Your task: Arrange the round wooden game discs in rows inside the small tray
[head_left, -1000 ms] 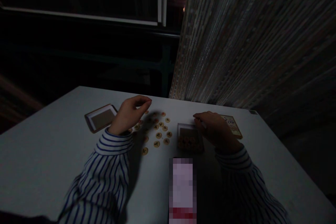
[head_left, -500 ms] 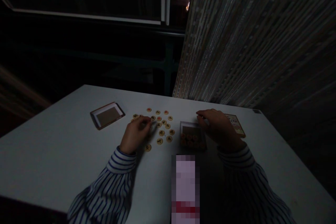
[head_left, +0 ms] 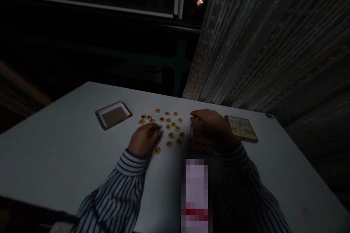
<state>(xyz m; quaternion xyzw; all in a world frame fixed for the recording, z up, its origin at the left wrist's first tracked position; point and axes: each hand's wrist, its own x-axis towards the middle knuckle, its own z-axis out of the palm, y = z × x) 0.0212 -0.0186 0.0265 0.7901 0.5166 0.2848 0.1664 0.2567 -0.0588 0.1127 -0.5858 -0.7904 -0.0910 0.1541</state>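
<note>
Round game pieces (head_left: pixel 173 124) lie scattered across the middle of a white table (head_left: pixel 68 145), between your two hands, most of them ahead and to the right of your left fingertips. As flat discs they have no long axis. Your left hand (head_left: pixel 141 141) is the nearer to them, its fingertips just beside the cluster; that grip is drawn nearly together, though whether a piece sits inside it cannot be told. Your right hand (head_left: pixel 212 125) is poised over an open box (head_left: pixel 192 131), thumb curled near the fingers, and whether that grip holds anything cannot be told either.

By count, about eighteen pieces show on the table, with others perhaps hidden behind your left hand. At least six more sit in the near end of the one box, dim in shadow and partly covered by your right arm. One shallow tray (head_left: pixel 113 115) lies to the left, and one printed lid or case (head_left: pixel 242 128) lies flat beyond your right hand. One blurred-out object (head_left: pixel 197 189) is close to you, and one string curtain (head_left: pixel 232 43) hangs behind at right.
</note>
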